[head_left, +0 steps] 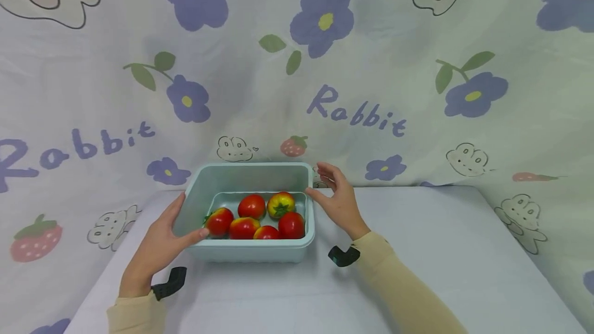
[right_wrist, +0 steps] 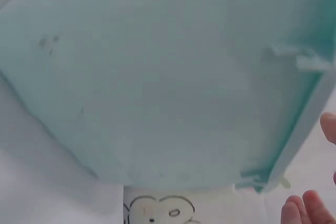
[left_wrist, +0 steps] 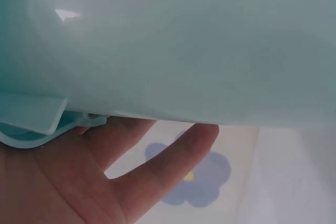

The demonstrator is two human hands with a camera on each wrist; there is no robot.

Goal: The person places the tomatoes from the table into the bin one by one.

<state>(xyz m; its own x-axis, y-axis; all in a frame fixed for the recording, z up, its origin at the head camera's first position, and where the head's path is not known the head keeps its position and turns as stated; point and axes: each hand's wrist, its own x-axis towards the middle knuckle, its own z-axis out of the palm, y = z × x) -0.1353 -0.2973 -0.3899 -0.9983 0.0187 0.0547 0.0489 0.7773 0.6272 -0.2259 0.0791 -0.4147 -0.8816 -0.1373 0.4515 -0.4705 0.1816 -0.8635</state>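
A pale blue-green plastic bin (head_left: 252,254) stands on the white-covered table, with several red tomatoes (head_left: 252,206) inside, some partly yellow. At the bin's left front corner my left hand (head_left: 158,244) holds the rim, its thumb over the edge and its fingers along the outside wall. The left wrist view shows those fingers against the bin wall (left_wrist: 199,51). My right hand (head_left: 337,202) is at the bin's right side, its thumb close to the rim and its other fingers apart from it. Blur in the right wrist view hides whether the thumb touches.
White cloth covers the table (head_left: 417,251), which extends to the right of the bin. Directly behind it hangs a fabric backdrop (head_left: 260,97) printed with purple flowers, rabbits and lettering. A black wrist device (head_left: 344,256) sits below my right hand.
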